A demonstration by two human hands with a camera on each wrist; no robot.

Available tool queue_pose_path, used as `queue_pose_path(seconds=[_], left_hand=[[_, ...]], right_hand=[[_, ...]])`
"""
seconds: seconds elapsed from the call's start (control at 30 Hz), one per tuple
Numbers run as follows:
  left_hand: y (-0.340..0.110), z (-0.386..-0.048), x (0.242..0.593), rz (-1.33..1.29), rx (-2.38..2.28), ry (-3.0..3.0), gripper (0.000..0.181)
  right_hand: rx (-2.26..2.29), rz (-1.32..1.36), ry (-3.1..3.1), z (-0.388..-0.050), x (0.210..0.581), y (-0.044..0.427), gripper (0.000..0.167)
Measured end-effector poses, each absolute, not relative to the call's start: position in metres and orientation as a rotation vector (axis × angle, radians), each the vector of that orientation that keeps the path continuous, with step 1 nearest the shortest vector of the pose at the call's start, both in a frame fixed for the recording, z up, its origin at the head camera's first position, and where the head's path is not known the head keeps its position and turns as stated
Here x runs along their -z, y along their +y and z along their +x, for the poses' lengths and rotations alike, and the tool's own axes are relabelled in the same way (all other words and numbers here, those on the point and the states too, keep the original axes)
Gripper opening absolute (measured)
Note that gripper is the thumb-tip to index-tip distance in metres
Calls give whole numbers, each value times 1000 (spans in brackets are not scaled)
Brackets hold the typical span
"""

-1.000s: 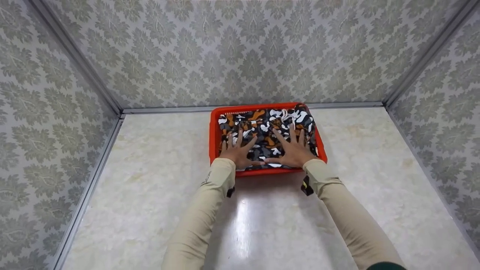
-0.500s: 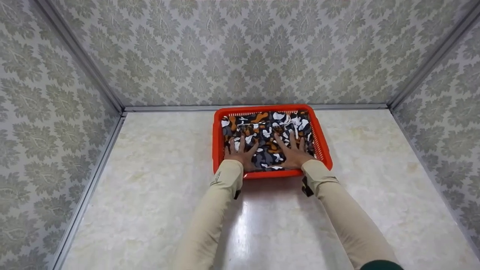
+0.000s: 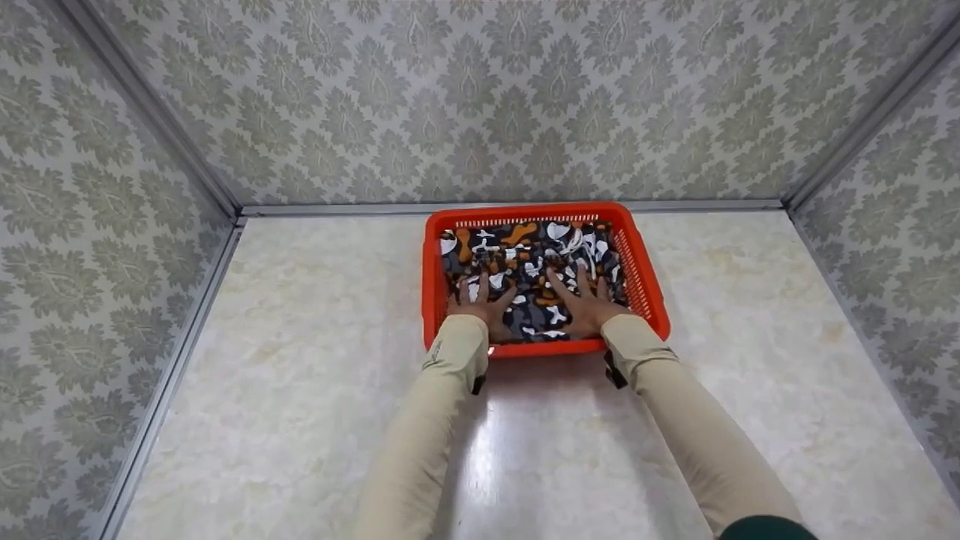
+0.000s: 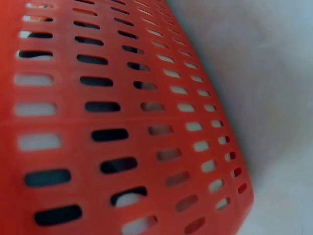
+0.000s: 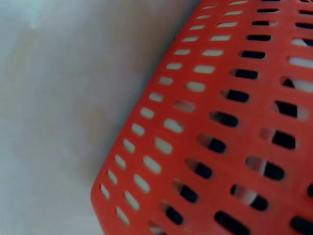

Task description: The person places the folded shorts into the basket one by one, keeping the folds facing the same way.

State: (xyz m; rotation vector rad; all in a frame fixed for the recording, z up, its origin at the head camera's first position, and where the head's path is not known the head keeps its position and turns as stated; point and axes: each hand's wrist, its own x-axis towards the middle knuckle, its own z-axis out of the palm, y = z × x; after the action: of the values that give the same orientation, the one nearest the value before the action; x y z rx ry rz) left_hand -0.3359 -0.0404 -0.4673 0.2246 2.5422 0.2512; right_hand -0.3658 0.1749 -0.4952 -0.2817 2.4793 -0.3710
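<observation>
A garment or cloth (image 3: 536, 300) in black, grey, white and orange camouflage lies flat inside a red plastic basket (image 3: 641, 274). White drawstring cords (image 3: 576, 244) show near its far right part. My left hand (image 3: 480, 307) rests on the left half of the cloth with fingers spread. On the right half, my right hand (image 3: 589, 307) presses down, its fingers also spread. Both wrists pass over the basket's near rim. Only the slotted outer wall (image 4: 112, 117) fills the left wrist view, and the right wrist view likewise shows the slotted wall (image 5: 195, 122); neither shows a hand.
The basket stands on a pale marbled surface (image 3: 322, 360), close to the patterned back wall (image 3: 480, 97). Patterned side walls with grey metal edging rise at left and right. A dark green rounded thing (image 3: 765, 527) shows at the lower right edge.
Both hands have sunk lower into the basket, pressing the cloth down. The cloth's far right part, earlier over the rim, now lies inside, and more of the basket's inner wall shows.
</observation>
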Motion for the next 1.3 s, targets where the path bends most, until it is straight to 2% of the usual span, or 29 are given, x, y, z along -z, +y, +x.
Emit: queue_pose_path(seconds=[0.17, 0.33, 0.43, 0.53, 0.7, 0.87, 1.3], left_hand=[[-42, -336, 461, 240, -241, 2564, 82], [-41, -334, 451, 285, -291, 2656, 79], [-38, -336, 441, 307, -271, 2727, 85], [-35, -339, 437, 353, -182, 2778, 100], [-32, -347, 446, 355, -63, 2758, 116], [-31, -354, 453, 285, -74, 2671, 113], [-35, -361, 465, 256, -70, 2649, 111]], right_hand=[[372, -306, 2515, -365, 489, 171, 99], [296, -381, 2806, -345, 474, 164, 104], [267, -488, 2984, -339, 464, 156, 109], [263, -551, 2990, -343, 462, 149, 109], [190, -425, 2863, -359, 476, 156, 124], [285, -298, 2725, -372, 490, 169, 132], [261, -228, 2618, -382, 508, 164, 129]])
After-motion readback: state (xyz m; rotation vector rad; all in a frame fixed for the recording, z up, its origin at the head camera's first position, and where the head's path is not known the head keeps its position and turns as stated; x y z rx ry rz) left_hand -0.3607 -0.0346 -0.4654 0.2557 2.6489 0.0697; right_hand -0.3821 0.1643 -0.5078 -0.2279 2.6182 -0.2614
